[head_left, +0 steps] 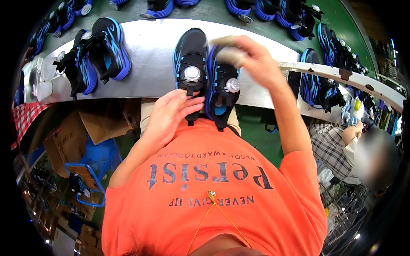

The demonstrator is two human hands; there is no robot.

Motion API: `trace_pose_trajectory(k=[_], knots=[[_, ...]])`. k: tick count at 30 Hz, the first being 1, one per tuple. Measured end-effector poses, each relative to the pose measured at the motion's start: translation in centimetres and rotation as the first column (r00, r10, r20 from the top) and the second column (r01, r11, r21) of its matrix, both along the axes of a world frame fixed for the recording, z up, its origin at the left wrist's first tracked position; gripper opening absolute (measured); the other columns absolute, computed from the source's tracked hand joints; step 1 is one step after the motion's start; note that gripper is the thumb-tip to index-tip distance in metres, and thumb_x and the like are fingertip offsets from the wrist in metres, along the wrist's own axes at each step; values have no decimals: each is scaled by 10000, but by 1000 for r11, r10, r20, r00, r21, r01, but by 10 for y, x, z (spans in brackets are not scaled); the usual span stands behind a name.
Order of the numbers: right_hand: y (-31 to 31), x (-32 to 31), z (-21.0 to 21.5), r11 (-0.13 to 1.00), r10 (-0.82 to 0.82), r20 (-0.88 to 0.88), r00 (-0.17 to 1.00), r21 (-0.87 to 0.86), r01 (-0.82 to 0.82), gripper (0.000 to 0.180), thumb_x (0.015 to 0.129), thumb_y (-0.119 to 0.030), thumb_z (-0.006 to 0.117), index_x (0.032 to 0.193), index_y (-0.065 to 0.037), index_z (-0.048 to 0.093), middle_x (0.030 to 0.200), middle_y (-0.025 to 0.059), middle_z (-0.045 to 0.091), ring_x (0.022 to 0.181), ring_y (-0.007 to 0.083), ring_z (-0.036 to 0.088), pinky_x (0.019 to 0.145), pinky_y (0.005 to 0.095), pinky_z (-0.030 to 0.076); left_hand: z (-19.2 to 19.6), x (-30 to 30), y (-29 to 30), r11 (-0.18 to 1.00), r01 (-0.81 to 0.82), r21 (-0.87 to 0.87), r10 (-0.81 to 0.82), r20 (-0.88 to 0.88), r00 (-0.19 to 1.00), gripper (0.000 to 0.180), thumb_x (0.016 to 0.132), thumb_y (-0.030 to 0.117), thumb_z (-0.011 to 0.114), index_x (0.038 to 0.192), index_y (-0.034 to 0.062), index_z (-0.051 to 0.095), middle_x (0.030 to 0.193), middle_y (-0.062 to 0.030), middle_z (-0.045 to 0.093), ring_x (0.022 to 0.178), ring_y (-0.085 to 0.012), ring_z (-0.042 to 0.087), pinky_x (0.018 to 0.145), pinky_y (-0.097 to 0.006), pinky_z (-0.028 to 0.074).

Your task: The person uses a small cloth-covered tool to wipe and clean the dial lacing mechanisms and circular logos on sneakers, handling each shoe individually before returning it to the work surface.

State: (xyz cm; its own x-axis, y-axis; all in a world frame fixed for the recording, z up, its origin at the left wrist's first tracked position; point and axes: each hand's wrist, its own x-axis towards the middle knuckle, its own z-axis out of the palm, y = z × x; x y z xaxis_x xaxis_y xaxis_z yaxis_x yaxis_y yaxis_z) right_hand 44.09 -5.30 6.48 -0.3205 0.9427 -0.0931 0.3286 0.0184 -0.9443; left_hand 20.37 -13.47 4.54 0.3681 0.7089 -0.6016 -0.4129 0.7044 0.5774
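Note:
Two black running shoes with blue-purple soles, laces and round dials stand side by side in front of me, toes pointing away. The left shoe (pixel 191 48) has a white dial; the dial on the right shoe (pixel 221 91) looks clear. My left hand (pixel 168 113) is closed at the left shoe's opening, its fingertips on the tongue just below the dial. Over the toe of the right shoe is my right hand (pixel 252 57), blurred by motion. Something pale yellowish covers or sits at its fingertips, too smeared to make out.
The shoes rest on a curved metal ledge (pixel 147 55). Another pair (pixel 112 51) stands to the left. Beyond runs a green surface (pixel 209 12) with several like shoes. A chipped white rail (pixel 341 73) curves along the right, near a person in a plaid garment (pixel 329 143). Cardboard boxes (pixel 102 121) lie lower left.

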Motion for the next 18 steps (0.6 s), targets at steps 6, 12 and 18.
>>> trace_pose_trajectory(k=[6,12,18], knots=[[-53,32,4,975,211,188,959,-103,-195,399,813,-185,716,1209,-198,667,836,10,493,757,150,484,712,278,435,24,2,-9,839,439,323,-198,-570,798,189,942,97,559,1099,-3,589,1160,-120,598,1017,-188,606,908,-300,484],[-78,6,-12,984,-101,246,964,167,60,408,787,-198,751,1180,-145,654,814,75,519,743,217,536,687,308,451,20,24,-9,539,714,448,-47,-830,556,567,822,81,651,1360,85,471,1160,-198,569,1019,-340,582,893,-372,475],[-33,10,12,994,-37,300,953,112,3,307,826,-198,695,1112,-92,664,792,108,552,718,257,558,654,353,459,-16,62,20,429,846,316,147,-949,280,670,768,51,596,1408,128,415,823,-215,601,723,-392,619,624,-488,508]])
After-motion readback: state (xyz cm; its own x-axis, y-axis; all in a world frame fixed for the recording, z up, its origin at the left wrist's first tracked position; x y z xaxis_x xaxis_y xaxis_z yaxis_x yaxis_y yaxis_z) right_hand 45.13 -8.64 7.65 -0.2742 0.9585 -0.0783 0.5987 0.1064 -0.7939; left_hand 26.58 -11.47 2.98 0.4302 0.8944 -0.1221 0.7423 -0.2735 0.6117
